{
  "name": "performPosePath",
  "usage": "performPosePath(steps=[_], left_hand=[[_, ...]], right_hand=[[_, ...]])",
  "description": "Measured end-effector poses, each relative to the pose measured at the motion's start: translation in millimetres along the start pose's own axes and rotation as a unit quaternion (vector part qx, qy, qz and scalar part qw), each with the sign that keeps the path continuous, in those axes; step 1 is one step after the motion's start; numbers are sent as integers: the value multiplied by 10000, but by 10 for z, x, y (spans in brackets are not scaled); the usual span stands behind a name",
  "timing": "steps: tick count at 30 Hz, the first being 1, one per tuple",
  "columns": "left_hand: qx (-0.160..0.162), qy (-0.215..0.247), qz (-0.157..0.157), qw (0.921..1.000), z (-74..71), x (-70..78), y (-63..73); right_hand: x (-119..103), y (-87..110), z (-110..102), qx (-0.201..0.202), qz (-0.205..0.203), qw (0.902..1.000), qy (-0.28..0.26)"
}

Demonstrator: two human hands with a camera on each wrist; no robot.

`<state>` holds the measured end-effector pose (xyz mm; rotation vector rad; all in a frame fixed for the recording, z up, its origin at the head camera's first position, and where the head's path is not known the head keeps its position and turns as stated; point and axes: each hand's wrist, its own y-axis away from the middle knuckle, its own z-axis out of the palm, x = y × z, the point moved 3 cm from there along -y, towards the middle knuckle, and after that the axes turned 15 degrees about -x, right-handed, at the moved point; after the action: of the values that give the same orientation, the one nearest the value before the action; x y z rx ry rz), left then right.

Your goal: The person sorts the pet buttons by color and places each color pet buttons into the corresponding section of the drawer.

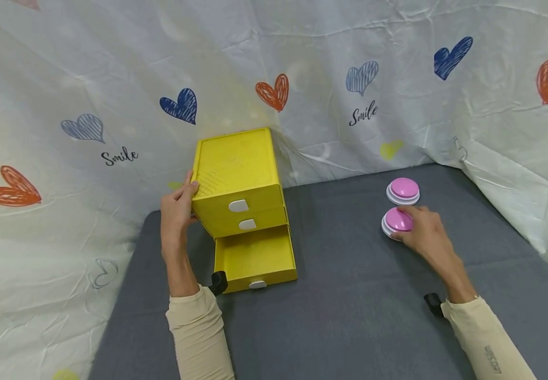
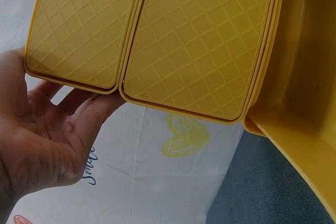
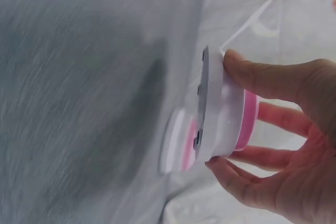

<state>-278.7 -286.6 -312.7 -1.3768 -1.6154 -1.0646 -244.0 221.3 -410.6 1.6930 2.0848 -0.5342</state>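
My left hand [image 1: 177,207] rests against the left side of a yellow drawer unit [image 1: 236,163], near its upper front corner. In the left wrist view its fingers [image 2: 97,111] touch the side wall of the unit. The bottom drawer [image 1: 257,258] stands pulled out and its visible floor is bare; the two drawers above are closed. My right hand [image 1: 428,232] grips a pink-topped white push button [image 3: 223,108] by its rim, thumb on one side and fingers on the other. The button is tilted, held off the grey surface, its underside with small dark feet showing.
A second pink and white push button [image 1: 403,191] stands just behind the held one on the grey cloth-covered table [image 1: 340,295]. A white curtain [image 1: 312,42] printed with hearts hangs close behind the drawer unit and along both sides.
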Motion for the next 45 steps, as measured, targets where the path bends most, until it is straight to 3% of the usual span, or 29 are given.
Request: performPosePath(steps=[5, 12, 21, 27, 33, 38, 45], left_hand=[[-21, 13, -41, 10000, 3, 1, -2], [37, 28, -12, 10000, 6, -1, -4], [68, -29, -96, 9999, 3, -1, 18], [1, 109, -60, 9999, -3, -6, 27], [-62, 187, 49, 9998, -13, 10, 18], [-53, 169, 42, 9998, -26, 16, 12], [22, 89, -10, 10000, -12, 17, 20]], right_hand=[[-278, 2, 11, -71, -136, 9997, -193], [-730, -33, 145, -229, -677, 9964, -451], [-1381, -21, 556, -679, -948, 9907, -707], [-1868, -31, 886, -940, -1353, 9824, -878], [-2249, -192, 1202, -844, -1928, 9755, -648], [-2511, -328, 1439, -1182, -2111, 9701, -199], [-2742, -487, 1696, -1498, -2551, 9551, 166]])
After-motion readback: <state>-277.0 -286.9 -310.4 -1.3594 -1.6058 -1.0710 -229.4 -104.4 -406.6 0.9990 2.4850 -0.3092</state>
